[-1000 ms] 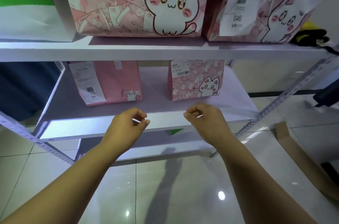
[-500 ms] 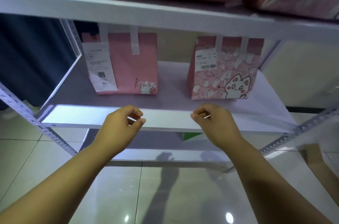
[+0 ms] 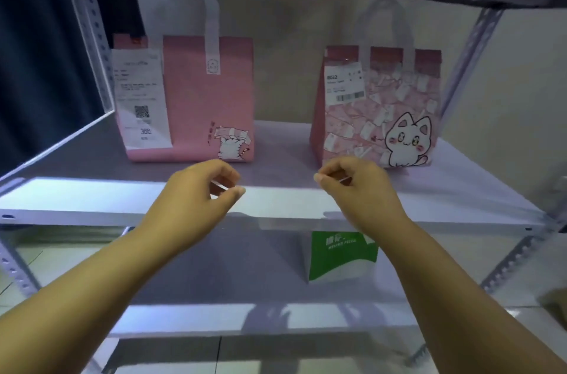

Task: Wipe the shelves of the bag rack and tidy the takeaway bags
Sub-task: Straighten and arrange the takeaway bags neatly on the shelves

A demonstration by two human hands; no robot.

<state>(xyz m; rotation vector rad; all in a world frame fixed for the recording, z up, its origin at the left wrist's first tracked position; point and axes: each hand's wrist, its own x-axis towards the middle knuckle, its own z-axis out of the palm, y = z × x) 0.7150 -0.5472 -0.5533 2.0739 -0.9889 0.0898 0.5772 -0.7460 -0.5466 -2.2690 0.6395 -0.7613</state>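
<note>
**A:** What's on the bag rack's middle shelf [image 3: 92,202]?

**B:** Two takeaway bags stand upright towards the back, well apart, which leaves the front strip bare for wiping. The plain pink bag [image 3: 202,103] is on the left and the cat-print bag [image 3: 383,116] on the right. Both face forward, probably so their slips can be read.

**A:** And below?

**B:** A green-and-white bag [image 3: 340,254] sits on the lower shelf [image 3: 214,275].

**A:** The hands?

**B:** The left hand [image 3: 196,189] and right hand [image 3: 359,186] hover at the front lip with fingers curled, thumb against forefinger. It looks as if they stretch something thin between them, but I can't tell what, if anything.

**A:** The slips?

**B:** There's a long receipt [image 3: 141,97] on the plain bag and a barcode label [image 3: 343,82] on the other.
</note>
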